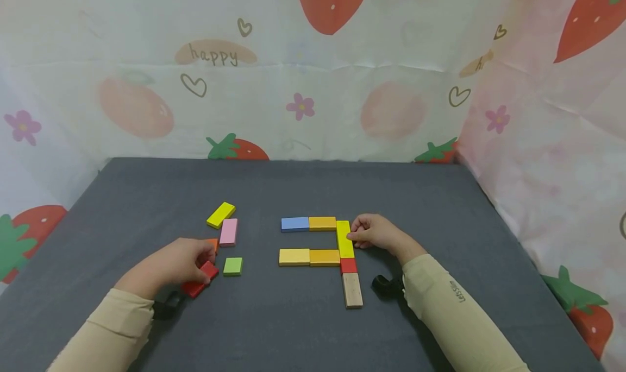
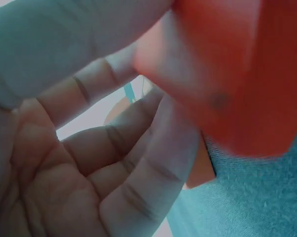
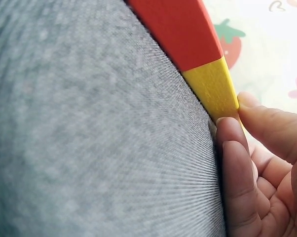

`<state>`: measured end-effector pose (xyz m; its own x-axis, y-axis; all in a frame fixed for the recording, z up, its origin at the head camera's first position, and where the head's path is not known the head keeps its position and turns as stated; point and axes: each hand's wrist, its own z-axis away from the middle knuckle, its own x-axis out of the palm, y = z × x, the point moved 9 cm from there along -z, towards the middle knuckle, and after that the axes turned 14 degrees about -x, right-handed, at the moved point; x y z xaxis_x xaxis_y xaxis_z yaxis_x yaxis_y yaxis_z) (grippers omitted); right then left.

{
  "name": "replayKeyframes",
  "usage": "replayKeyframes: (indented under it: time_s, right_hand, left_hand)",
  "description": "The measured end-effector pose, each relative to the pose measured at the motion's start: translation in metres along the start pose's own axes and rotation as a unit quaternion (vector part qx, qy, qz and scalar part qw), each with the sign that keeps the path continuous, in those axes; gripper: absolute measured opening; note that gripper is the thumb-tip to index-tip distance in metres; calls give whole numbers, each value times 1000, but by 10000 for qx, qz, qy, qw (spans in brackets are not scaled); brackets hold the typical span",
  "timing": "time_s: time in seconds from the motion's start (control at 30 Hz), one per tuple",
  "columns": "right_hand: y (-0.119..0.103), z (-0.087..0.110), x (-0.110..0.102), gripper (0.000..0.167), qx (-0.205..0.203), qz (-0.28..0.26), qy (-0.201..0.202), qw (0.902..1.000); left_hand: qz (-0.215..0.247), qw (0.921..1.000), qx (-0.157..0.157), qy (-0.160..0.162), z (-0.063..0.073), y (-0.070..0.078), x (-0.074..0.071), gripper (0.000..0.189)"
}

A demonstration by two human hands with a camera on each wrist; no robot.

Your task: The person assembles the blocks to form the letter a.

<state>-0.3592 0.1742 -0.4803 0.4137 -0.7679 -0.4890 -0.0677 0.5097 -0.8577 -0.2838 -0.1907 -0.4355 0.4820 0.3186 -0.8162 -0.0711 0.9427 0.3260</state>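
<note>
Left hand (image 1: 173, 263): grasping. Thumb and fingers pinch a glossy red rectangular block (image 1: 210, 270), located at the left of the grey cloth surface (image 1: 264, 328). The thumb crosses the red (whether it is one piece or two cannot be told), and holding by the edges presumably allows it to be turned freely.

Right hand (image 1: 379, 232): grasping lightly. The thumb lies on top of a long bright-yellow wooden block (image 1: 344, 239) while curled fingers meet its outer side near the cloth; this grip probably keeps the block square to its neighbours.

The bright-yellow block heads a column: a short red block (image 1: 348, 265) touches its near end, followed by a plain wood-coloured block (image 1: 352, 290). Two rows abut the column from the left, apparently set edge to edge for straight lines. Far row: light-blue block (image 1: 295, 224) and orange-yellow block (image 1: 322, 224). Near row: pale-yellow block (image 1: 294, 257) and amber block (image 1: 325, 258).

Near the left hand lie a tilted lemon-yellow block (image 1: 221, 215), a pink block (image 1: 228, 232), a partly hidden orange block (image 1: 212, 244) and a small green block (image 1: 233, 266), seemingly kept apart for easy reach.
</note>
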Motion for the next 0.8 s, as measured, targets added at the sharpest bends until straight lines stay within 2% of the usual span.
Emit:
replayKeyframes:
  time_s: [0.2, 0.4, 0.6, 0.8]
  right_hand:
    - [2, -2, 1, 19, -4, 2, 16, 10000]
    - [1, -2, 1, 19, -8, 2, 22, 10000]
    - [0, -1, 1, 20, 47, -14, 13, 10000]
    - [-1, 0, 0, 19, 69, -39, 3, 10000]
  left_hand:
    - [111, 9999, -17, 35, 4, 1, -3, 21]
    - [296, 9994, 171, 111, 9, 6, -12, 14]
    - [473, 9981, 242, 322, 11, 12, -22, 18]
    - [573, 9920, 816, 767, 17, 33, -31, 22]
